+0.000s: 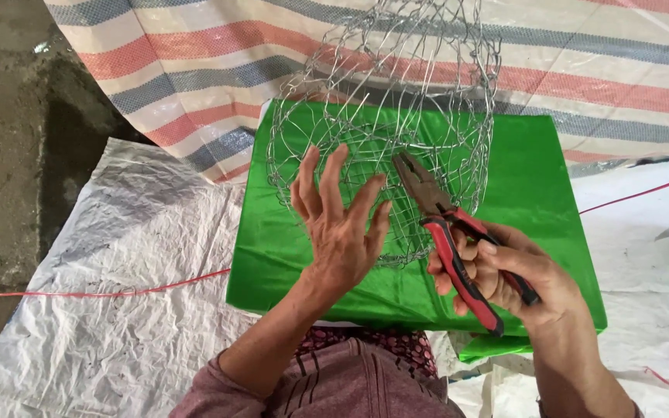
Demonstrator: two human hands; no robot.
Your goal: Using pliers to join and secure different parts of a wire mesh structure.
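Observation:
A rounded cage of silver wire mesh (396, 93) rests on a shiny green wrapped box (528, 193). My left hand (341, 224) is spread with fingers apart against the near side of the mesh, holding nothing that I can see. My right hand (516, 275) grips the red and black handles of a pair of pliers (447, 232). The pliers' dark jaws point up and left into the lower edge of the mesh, just right of my left fingertips.
A striped red, blue and white tarp (598, 62) hangs behind the box. White woven sacking (118, 255) covers the ground around it, and a thin red cord (102, 292) runs across. Dark bare concrete (9, 116) lies at the left.

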